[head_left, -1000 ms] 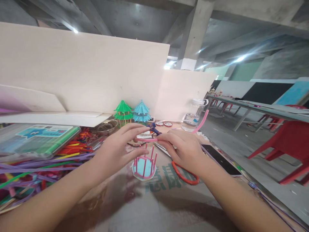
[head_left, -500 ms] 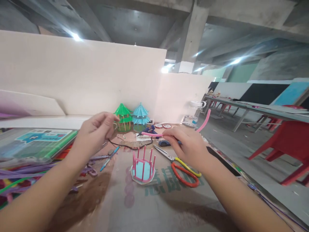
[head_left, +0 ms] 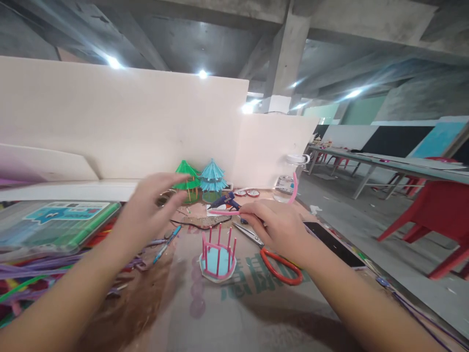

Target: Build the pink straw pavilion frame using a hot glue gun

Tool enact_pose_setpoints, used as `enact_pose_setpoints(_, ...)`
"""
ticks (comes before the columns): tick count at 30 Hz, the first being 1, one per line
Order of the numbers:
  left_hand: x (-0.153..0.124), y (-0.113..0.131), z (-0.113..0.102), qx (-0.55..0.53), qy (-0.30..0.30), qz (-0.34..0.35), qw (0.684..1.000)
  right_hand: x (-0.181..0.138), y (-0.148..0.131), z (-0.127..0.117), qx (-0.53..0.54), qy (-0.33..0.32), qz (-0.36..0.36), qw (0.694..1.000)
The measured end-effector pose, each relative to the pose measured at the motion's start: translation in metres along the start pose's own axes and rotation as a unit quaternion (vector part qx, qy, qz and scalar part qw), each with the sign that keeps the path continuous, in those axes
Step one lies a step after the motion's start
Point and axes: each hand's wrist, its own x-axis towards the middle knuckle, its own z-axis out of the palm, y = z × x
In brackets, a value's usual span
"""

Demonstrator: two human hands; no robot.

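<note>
The right hand (head_left: 280, 227) pinches a pink pipe cleaner (head_left: 224, 212) between thumb and fingertips, closed on it near the middle of its run. One end pokes out toward nine o'clock, level and just above the desk (head_left: 256, 313); the other end curls up behind the knuckles toward one o'clock, in front of a clear jar (head_left: 287, 181). The left hand (head_left: 148, 210) is spread, fingers loose and holding nothing, hovering over the desk at about ten o'clock from the small model, blurred in the frame.

That model, a blue disc base with pink upright posts (head_left: 218, 252), stands directly below the free end of the pipe cleaner, at six o'clock from it and not touching it.

The pipe cleaner looks very light and soft-stiff: a fuzzy wire that probably holds whatever bend it is given and kinks if squeezed hard. Its nap should give a sure grip, so a fingertip pinch close to the working end seems the best hold; gripped far back, the tip is likely to wobble. The model looks fragile, the thin posts seemingly only stuck at their feet, so it is better steadied by the rim of the disc than by the posts.

A blue glue gun (head_left: 225, 200) lies at twelve o'clock from the model. Scissors with a red handle (head_left: 280, 269) lie at three o'clock, partly under the right wrist. A green pavilion model (head_left: 186, 176) and a blue pavilion model (head_left: 212, 178) stand farther back, side by side. A heap of coloured pipe cleaners (head_left: 22, 278) lies at nine o'clock.
</note>
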Motion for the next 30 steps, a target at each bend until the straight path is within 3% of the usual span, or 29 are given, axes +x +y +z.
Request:
enact_pose_setpoints(3, -0.013, 0.023, 0.019, -0.054, -0.09, 0.081, 0.991, 0.0, -0.006, 0.001, -0.004, -0.015, -0.007, 1.0)
enact_pose_setpoints(6, -0.019, 0.032, 0.031, -0.072, -0.106, 0.124, 0.984, -0.001, -0.01, 0.001, -0.002, -0.033, -0.022, 0.999)
enact_pose_setpoints(12, -0.017, 0.028, 0.029, -0.046, -0.107, 0.103, 0.988, 0.0, -0.009, 0.0, -0.027, -0.035, -0.049, 0.998)
enact_pose_setpoints(19, -0.012, 0.021, 0.024, 0.003, -0.117, 0.102, 0.988, -0.001, 0.001, 0.0, -0.022, -0.054, -0.007, 0.998)
enact_pose_setpoints(26, -0.012, 0.016, 0.026, -0.032, -0.167, 0.115, 0.979, -0.031, -0.004, 0.003, 0.119, -0.114, 0.088, 0.982)
enact_pose_setpoints(30, -0.014, 0.016, 0.036, -0.049, -0.225, 0.135, 0.964, -0.025, -0.004, 0.003, 0.168, -0.14, 0.091, 0.971)
